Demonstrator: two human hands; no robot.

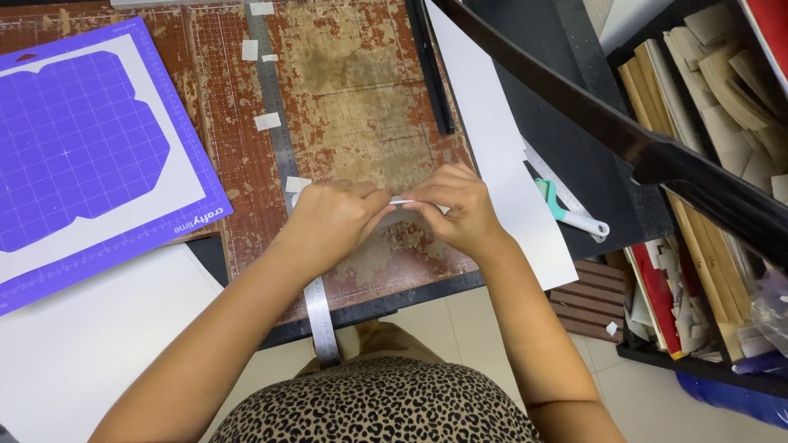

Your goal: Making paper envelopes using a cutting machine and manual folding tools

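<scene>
My left hand [335, 220] and my right hand [460, 207] meet over a worn brown cutting board [361, 98]. Both pinch a small white folded piece of paper [402, 202] between the fingertips, its thin edge showing between the two hands. A long steel ruler [283, 156] runs down the board under my left wrist and sticks out past the table's front edge. A white sheet [501, 148] lies to the right of my right hand.
A purple cutting mat [90, 148] with cut white card lies at left, above a white sheet [90, 336]. A black paper-cutter arm [624, 131] crosses the upper right. A teal-and-white tool [570, 212] lies right. Shelves [706, 197] hold paper scraps.
</scene>
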